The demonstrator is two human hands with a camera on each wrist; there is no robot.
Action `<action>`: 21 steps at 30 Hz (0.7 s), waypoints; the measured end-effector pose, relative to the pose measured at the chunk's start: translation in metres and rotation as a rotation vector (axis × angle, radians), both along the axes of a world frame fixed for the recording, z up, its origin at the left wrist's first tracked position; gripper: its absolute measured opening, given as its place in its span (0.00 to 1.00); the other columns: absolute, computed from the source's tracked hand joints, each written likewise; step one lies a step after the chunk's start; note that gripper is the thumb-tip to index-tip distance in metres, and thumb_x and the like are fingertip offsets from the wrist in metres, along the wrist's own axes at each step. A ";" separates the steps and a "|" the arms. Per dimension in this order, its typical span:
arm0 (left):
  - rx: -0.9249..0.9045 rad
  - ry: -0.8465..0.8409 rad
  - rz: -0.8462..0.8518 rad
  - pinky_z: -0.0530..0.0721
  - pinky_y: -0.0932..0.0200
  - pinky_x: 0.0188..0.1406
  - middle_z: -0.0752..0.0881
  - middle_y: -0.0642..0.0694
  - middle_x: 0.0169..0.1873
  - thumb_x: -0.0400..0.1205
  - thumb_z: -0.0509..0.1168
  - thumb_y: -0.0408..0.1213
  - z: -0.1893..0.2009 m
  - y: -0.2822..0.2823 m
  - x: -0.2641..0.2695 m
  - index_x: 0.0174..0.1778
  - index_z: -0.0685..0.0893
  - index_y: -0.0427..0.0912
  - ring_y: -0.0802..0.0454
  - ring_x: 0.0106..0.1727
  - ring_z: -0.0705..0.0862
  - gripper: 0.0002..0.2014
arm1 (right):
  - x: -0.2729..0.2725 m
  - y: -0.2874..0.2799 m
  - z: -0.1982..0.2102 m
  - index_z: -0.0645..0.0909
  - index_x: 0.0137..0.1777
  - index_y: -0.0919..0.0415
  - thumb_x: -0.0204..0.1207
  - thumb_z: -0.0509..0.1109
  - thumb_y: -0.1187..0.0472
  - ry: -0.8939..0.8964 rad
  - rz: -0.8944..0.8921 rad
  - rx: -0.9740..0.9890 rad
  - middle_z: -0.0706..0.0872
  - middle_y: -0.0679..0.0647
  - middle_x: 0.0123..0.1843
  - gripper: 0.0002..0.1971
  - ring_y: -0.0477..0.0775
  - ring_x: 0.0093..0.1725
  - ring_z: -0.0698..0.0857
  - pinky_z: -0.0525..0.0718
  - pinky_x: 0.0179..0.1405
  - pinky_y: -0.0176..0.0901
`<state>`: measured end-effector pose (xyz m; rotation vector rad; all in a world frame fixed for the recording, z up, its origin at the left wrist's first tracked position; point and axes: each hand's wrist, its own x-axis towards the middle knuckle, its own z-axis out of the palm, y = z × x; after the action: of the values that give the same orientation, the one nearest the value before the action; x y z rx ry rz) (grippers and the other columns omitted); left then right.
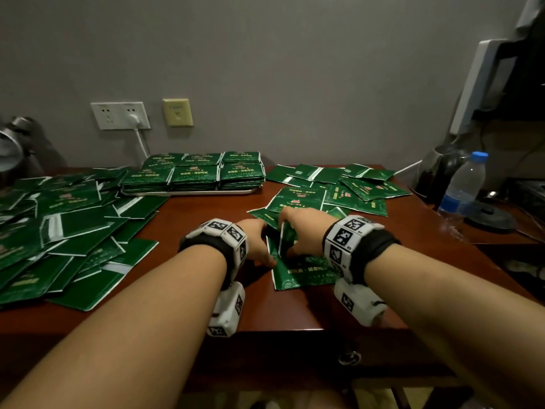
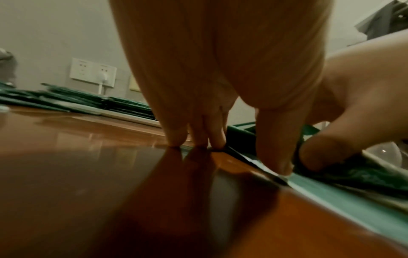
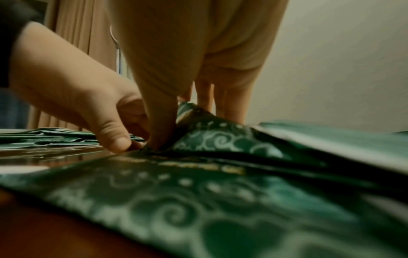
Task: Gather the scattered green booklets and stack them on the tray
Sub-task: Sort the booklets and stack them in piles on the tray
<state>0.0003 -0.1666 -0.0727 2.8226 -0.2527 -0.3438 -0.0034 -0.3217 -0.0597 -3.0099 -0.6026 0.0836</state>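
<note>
Both hands, left hand [image 1: 256, 238] and right hand [image 1: 303, 231], pinch a small bundle of glossy green paper booklets [image 1: 284, 242] standing near the tabletop's front edge.

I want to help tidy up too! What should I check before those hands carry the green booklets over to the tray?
1. Both hands on the bunch: ok. The left hand and right hand hold a few green booklets standing on edge between them.
2. Edges lined up: cannot tell; fingers hide them.
3. Nothing stuck underneath: not ok. The bunch stands on another booklet lying flat.
4. Tray reachable: ok. It sits at the back of the table, bare wood between.
5. Room on the tray: not ok for a bare spot; stacks cover it, so the bunch goes on top.
6. Water bottle out of the way: ok, far right.
</note>
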 end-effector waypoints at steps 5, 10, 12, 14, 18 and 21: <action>-0.094 0.017 0.161 0.83 0.53 0.52 0.85 0.51 0.58 0.68 0.81 0.38 -0.001 0.027 -0.005 0.60 0.73 0.43 0.49 0.57 0.84 0.29 | -0.006 0.018 0.005 0.66 0.74 0.53 0.62 0.84 0.51 0.001 0.058 0.137 0.79 0.54 0.67 0.42 0.57 0.62 0.81 0.82 0.58 0.49; 0.059 0.025 0.120 0.85 0.50 0.57 0.84 0.46 0.60 0.71 0.78 0.45 0.011 0.031 -0.009 0.71 0.68 0.39 0.47 0.58 0.83 0.37 | -0.008 0.000 0.017 0.57 0.83 0.51 0.60 0.83 0.40 0.095 -0.040 0.003 0.69 0.52 0.80 0.55 0.56 0.75 0.72 0.74 0.73 0.51; 0.077 0.024 0.100 0.85 0.51 0.54 0.82 0.45 0.62 0.74 0.76 0.51 0.015 0.023 -0.009 0.74 0.65 0.38 0.45 0.59 0.83 0.39 | -0.008 -0.011 0.021 0.55 0.84 0.50 0.59 0.82 0.38 0.173 -0.112 -0.041 0.69 0.52 0.80 0.57 0.56 0.76 0.73 0.74 0.73 0.51; 0.130 -0.001 0.081 0.83 0.51 0.56 0.78 0.42 0.65 0.73 0.74 0.58 0.019 0.013 -0.012 0.75 0.65 0.39 0.43 0.62 0.80 0.42 | -0.009 -0.019 0.023 0.53 0.84 0.50 0.57 0.81 0.33 0.231 -0.181 -0.097 0.70 0.53 0.80 0.60 0.57 0.75 0.73 0.74 0.73 0.53; 0.290 -0.100 -0.057 0.78 0.41 0.67 0.71 0.40 0.67 0.64 0.75 0.66 0.010 -0.004 -0.010 0.73 0.69 0.44 0.39 0.68 0.73 0.47 | -0.020 -0.018 0.015 0.58 0.81 0.55 0.59 0.78 0.31 0.248 -0.204 -0.200 0.78 0.53 0.72 0.55 0.55 0.65 0.81 0.80 0.60 0.46; 0.225 -0.064 -0.128 0.70 0.43 0.76 0.65 0.40 0.78 0.66 0.77 0.62 0.002 -0.009 -0.005 0.82 0.59 0.40 0.41 0.78 0.66 0.54 | -0.024 -0.010 0.009 0.59 0.81 0.58 0.66 0.76 0.39 0.222 -0.171 -0.243 0.81 0.55 0.68 0.48 0.56 0.62 0.83 0.81 0.51 0.44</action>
<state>-0.0048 -0.1758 -0.0711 3.0500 -0.4359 -0.3289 -0.0274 -0.3314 -0.0507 -3.2031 -0.3345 0.5088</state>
